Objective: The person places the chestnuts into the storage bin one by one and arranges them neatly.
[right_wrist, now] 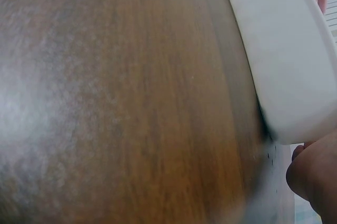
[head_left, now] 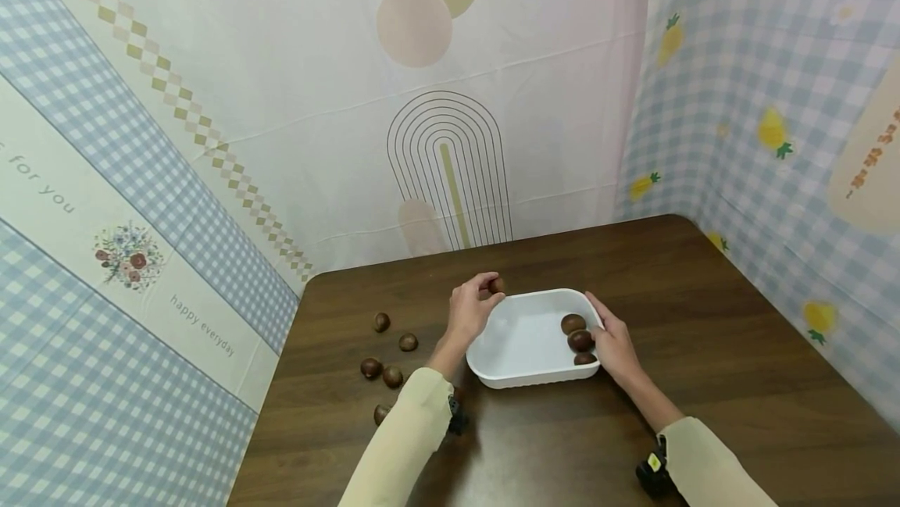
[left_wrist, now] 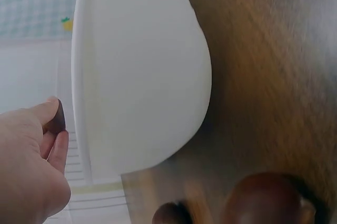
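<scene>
My left hand [head_left: 469,310] pinches a brown chestnut [head_left: 497,286] between thumb and fingertips, just above the far left rim of a white tray [head_left: 522,339]. In the left wrist view this chestnut [left_wrist: 57,121] shows as a dark edge between the fingers, beside the tray's wall [left_wrist: 142,77]. At the tray's right end, my right hand [head_left: 616,347] grips the rim, with its fingers along the outside and the thumb over the edge. Three chestnuts [head_left: 580,340] lie inside the tray against that end. The right wrist view shows the tray's side [right_wrist: 289,56] and only part of the right hand [right_wrist: 318,176].
Several loose chestnuts [head_left: 392,376] are scattered on the brown wooden table [head_left: 316,405] left of the tray, some close to the left forearm. Patterned cloth [head_left: 337,140] hangs behind the table and along both sides.
</scene>
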Demonstrator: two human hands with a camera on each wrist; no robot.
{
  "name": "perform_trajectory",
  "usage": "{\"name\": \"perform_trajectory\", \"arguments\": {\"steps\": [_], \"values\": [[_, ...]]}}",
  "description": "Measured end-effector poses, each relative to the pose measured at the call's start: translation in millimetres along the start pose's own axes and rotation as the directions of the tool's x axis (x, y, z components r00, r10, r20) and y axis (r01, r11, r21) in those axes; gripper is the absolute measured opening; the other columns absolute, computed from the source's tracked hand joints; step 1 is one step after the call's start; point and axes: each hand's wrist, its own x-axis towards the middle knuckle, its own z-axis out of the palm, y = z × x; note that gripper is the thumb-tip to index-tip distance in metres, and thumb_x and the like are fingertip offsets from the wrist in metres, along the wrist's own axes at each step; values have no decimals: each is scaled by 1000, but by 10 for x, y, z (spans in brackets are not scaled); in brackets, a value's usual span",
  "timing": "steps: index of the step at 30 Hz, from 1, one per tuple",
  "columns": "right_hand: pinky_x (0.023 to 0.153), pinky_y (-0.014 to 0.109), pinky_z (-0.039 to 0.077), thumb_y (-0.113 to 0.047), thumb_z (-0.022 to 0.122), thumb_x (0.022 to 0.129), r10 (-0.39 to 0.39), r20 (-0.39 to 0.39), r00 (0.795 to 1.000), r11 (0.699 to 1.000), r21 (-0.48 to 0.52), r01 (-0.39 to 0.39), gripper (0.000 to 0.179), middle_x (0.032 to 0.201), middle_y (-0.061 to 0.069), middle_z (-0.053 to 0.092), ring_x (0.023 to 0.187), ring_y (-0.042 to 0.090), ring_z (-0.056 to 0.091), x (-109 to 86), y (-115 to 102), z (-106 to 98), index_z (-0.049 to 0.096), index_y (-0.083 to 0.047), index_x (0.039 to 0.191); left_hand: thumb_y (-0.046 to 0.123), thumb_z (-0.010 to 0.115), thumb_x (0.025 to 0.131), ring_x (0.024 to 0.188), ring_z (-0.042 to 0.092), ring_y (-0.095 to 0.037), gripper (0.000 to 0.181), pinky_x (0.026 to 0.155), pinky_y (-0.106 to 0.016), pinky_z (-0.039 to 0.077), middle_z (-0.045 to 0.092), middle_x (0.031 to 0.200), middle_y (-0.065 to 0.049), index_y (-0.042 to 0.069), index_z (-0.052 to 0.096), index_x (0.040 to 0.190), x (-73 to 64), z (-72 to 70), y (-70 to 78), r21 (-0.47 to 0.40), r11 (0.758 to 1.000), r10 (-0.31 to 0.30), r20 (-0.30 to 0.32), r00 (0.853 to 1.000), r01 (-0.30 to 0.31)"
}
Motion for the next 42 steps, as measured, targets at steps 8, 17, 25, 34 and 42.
{"name": "perform_trajectory", "arguments": {"steps": [8, 17, 25, 34, 42], "values": [[125, 57, 22, 16, 39, 92, 2, -5, 1000, 1000, -16, -2, 73, 168, 24, 31, 156, 39, 27, 7, -1, 0, 34, 2, 164, 18, 82, 96, 112, 75, -18, 40, 98, -32, 58, 76, 126, -7, 9, 73, 134, -69, 121, 81, 24, 999, 41, 26, 999, -42], [126, 57, 21, 17, 39, 92, -3, 0, 1000, 1000, -4, 3, 73, 168, 25, 31, 156, 39, 26, 6, 6, -3, 33, 2, 164, 21, 82, 96, 113, 74, -17, 40, 98, -33, 58, 76, 126, -3, 12, 73, 134, -134, 226, 114, 23, 999, 46, 59, 997, -47], [126, 57, 22, 16, 40, 92, -1, -4, 1000, 1000, -16, 1, 74, 168, 24, 32, 155, 40, 28, 5, 12, -2, 33, 1, 164, 20, 85, 94, 109, 75, -17, 39, 97, -29, 57, 78, 122, -4, 11, 75, 130, -194, 339, 128, 51, 994, 88, 77, 993, -92], [126, 56, 22, 16, 41, 93, -4, -5, 1000, 1000, -7, 4, 73, 168, 23, 32, 155, 39, 28, 11, 10, -2, 34, 0, 164, 15, 85, 92, 103, 77, -18, 38, 97, -30, 57, 79, 116, -6, 9, 75, 128, -262, 430, 140, 52, 989, 131, 153, 980, -140], [115, 19, 28, 14, 42, 94, -10, -9, 1000, 1000, -27, 10, 71, 167, 23, 34, 153, 37, 33, 4, 21, -1, 35, 0, 164, 14, 86, 92, 102, 76, -13, 35, 90, -19, 56, 78, 117, -6, 6, 77, 124, -311, 505, 180, 39, 983, 163, 247, 955, -178]]}}
